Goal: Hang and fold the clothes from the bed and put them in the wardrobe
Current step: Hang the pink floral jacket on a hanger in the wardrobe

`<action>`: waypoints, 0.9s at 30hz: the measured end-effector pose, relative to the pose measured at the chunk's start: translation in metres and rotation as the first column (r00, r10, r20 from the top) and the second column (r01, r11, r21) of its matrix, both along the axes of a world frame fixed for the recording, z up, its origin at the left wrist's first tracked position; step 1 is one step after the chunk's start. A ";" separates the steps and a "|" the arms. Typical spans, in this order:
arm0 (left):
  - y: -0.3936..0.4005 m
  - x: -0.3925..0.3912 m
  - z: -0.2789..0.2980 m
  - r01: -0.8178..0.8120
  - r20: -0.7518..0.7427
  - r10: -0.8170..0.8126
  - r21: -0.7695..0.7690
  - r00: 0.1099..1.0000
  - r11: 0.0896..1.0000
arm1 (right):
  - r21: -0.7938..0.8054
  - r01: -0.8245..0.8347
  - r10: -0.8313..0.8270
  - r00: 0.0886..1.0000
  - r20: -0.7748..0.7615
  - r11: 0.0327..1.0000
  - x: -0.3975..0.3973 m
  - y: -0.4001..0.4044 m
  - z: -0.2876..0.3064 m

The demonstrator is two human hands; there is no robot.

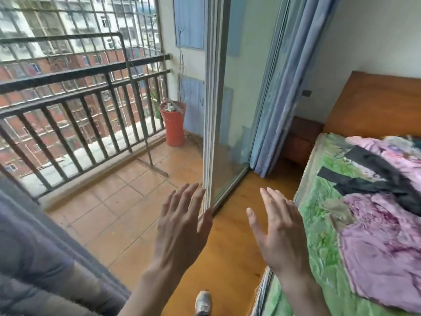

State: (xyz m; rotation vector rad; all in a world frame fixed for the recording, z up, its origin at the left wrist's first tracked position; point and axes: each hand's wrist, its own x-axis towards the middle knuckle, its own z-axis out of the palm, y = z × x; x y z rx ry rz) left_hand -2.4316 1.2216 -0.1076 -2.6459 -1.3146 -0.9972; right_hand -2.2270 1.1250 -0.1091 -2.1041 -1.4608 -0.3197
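**Bedroom by an open balcony door, clothes heaped on the bed**

A wooden floor (230, 242) runs from a tiled balcony with a dark railing (75, 103) and an orange pot (174, 124) to the bed (319, 224), which wears a green patterned cover. On it, at the right, lie the clothes (382, 242): crumpled pink-lilac garments with 1 black piece (373, 176) across them. The left hand (182, 226) and right hand (280, 233) are raised over the floor, backs up, fingers straight and spread, holding nothing.
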 end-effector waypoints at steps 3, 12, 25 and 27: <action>0.035 0.025 0.000 0.057 -0.004 -0.057 -0.005 0.998 0.998 | 0.028 0.067 -0.066 0.997 -0.040 0.997 0.021 0.025 -0.002; 0.156 0.144 0.010 0.283 -0.069 -0.281 0.016 0.957 0.959 | 0.077 0.267 -0.254 0.956 -0.147 0.961 0.111 0.101 -0.006; 0.251 0.310 0.027 0.486 -0.012 -0.486 0.048 0.874 0.872 | 0.050 0.463 -0.450 0.879 -0.157 0.885 0.246 0.152 0.002; 0.259 0.334 0.026 0.516 -0.002 -0.517 0.034 0.856 0.856 | 0.058 0.495 -0.480 0.860 -0.172 0.867 0.261 0.155 -0.004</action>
